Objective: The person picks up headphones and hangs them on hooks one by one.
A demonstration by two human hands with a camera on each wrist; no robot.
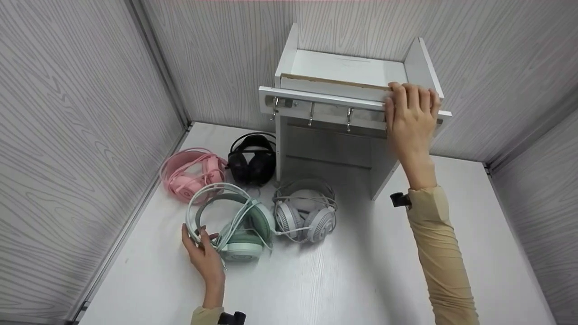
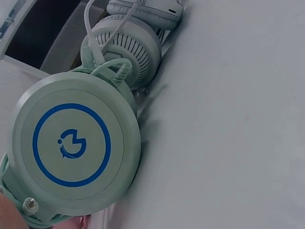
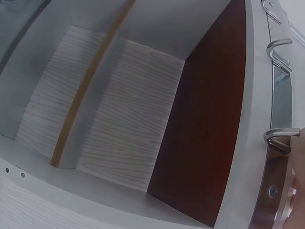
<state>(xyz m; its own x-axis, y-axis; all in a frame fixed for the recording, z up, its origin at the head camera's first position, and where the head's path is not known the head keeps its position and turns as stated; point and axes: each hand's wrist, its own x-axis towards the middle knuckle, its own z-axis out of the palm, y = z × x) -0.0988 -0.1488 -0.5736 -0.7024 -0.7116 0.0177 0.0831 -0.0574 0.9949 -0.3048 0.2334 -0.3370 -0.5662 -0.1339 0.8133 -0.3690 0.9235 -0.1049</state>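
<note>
My left hand (image 1: 205,259) holds the headband of mint-green headphones (image 1: 244,250), thumb and fingers on either side of it. The loose cable crosses the band. In the left wrist view, the round ear cup (image 2: 71,143) shows a blue ring and logo, with a fingertip (image 2: 8,214) at the lower left corner. My right hand (image 1: 413,119) grips the right end of the front board of a white shelf unit (image 1: 347,65), fingers over the top. Metal hooks (image 1: 349,118) hang along that board. The right wrist view shows the hooks (image 3: 280,55) close up; the thumb is partly hidden.
Grey-white headphones (image 1: 318,225) lie right of the green pair. Pink headphones (image 1: 187,183) and black headphones (image 1: 253,164) lie behind, left of the shelf's legs. Wood-grain walls (image 1: 81,113) stand around the white tabletop (image 1: 316,289).
</note>
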